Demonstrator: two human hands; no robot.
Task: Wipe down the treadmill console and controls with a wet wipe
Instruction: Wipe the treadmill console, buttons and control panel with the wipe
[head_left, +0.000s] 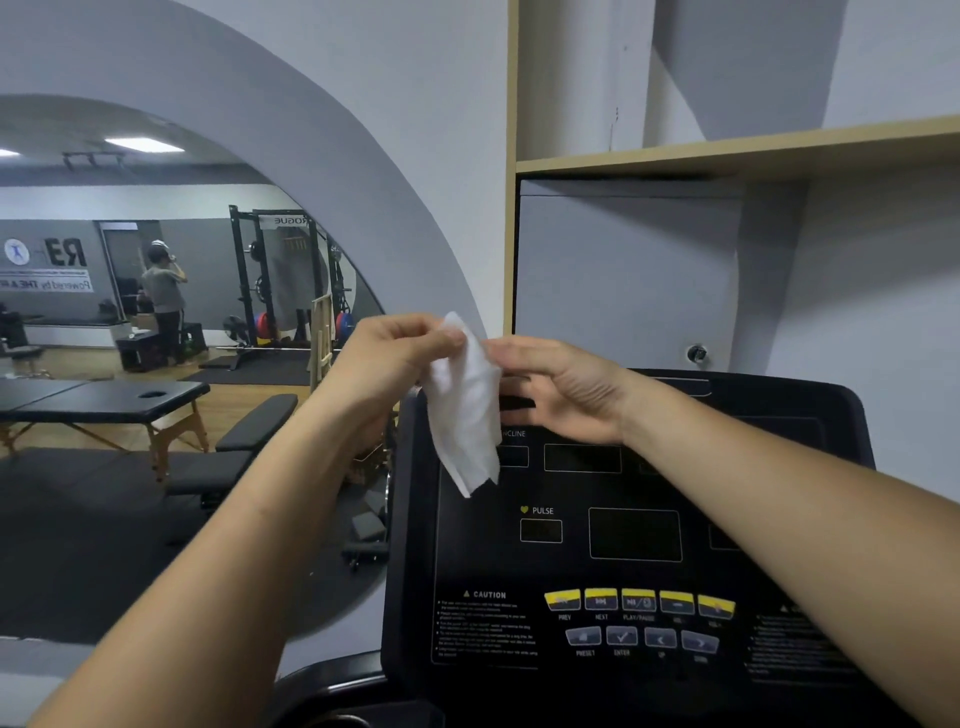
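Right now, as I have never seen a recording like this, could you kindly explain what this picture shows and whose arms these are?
There is one picture, taken by a camera worn on a person's head, looking forward and down, so both bare arms belong to the wearer. The left hand pinches the top of a white wet wipe, which hangs loosely. The right hand touches the wipe's right edge; whether it grips it is unclear. Behind the hands is the black treadmill console, with dark display windows and a row of yellow buttons lower down. The wipe does not seem pressed on it yet. At the left, an arched mirror reflects a gym room.
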